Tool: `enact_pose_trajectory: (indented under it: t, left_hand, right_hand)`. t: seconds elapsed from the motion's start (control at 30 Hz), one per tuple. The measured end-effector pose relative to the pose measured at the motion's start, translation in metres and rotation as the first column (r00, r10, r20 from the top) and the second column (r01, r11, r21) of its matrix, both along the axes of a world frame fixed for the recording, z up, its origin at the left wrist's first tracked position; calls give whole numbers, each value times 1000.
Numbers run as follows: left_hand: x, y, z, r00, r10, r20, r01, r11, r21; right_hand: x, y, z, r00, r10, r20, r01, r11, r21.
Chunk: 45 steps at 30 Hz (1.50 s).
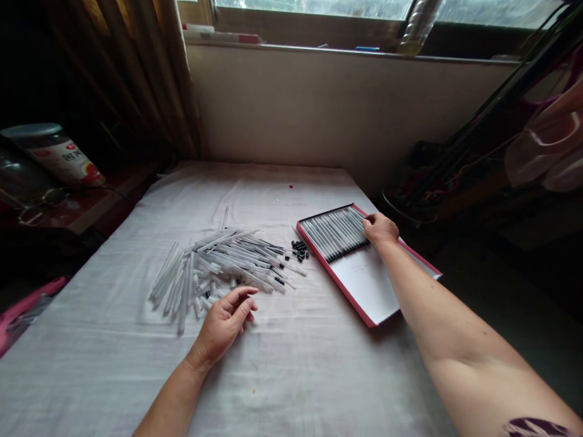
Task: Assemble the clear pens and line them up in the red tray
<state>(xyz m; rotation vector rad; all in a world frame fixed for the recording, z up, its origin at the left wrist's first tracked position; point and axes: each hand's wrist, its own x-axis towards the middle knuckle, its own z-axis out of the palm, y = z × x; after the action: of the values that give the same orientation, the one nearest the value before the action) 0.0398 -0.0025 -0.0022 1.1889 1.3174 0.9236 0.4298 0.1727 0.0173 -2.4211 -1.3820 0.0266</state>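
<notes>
Keeping the row of tubes (334, 232) straight in the box (364, 284) probably calls for light fingertips from the right hand (381, 229), pinched at the row's right end, its hold unclear, while the left hand (226, 317), loosely open, hovers beside the loose pile (228, 258).

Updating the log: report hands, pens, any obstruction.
Right hand at row of pens in box. Left hand loosely curled by pen parts. Right forearm covers box's side.

No text can be read; the jar (57, 152) bears a label (68, 160) with seemingly dark characters, too blurred.
</notes>
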Motion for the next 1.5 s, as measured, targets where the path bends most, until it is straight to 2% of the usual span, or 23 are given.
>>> enact_pose_trajectory:
  t: [0.17,0.37,0.5,0.6,0.67,0.77,0.87,0.93,1.03,1.1,1.3,1.4,1.5]
  left_hand:
    - [-1,2,-3,1000,10,21,-10,1000,4]
    - [1,2,-1,1000,18,25,-18,1000,-2]
    - [1,2,0,999,22,28,-22,1000,2]
    - [1,3,1,999,19,34,-20,1000,17]
    - [2,3,1,999,14,38,-15,999,28]
    - [2,3,3,999,8,49,-10,999,45]
    - [2,3,6,999,6,52,-10,998,67]
    - [3,2,8,998,3,56,-8,997,81]
    - [3,2,9,997,-2,72,-5,995,100]
    - [3,2,8,997,-5,80,-4,994,108]
    - [2,3,4,997,-26,71,17,992,123]
    - [2,2,3,997,-32,73,23,991,131]
    - [2,2,3,997,-33,76,23,991,129]
  right_hand:
    - [1,12,-9,999,27,28,-25,996,-87]
    - [4,9,-9,997,64,37,-60,991,-118]
    - [0,1,-3,995,85,54,-81,994,-73]
    - [-16,-11,0,979,183,86,-189,980,63]
    - [-35,-23,1,943,305,131,-325,929,177]
    - [-71,-45,7,822,520,232,-567,787,244]
    - [-109,-70,15,680,671,296,-725,675,135]
    - [-131,-87,18,627,725,286,-760,650,19]
    - [-156,-109,17,619,746,244,-748,655,-107]
    - [-167,-123,12,641,739,209,-732,670,-123]
    - [-186,-150,-10,737,667,105,-674,738,39]
    - [-193,-157,-16,748,657,98,-664,739,114]
    - [-199,-161,-16,735,669,112,-678,728,99]
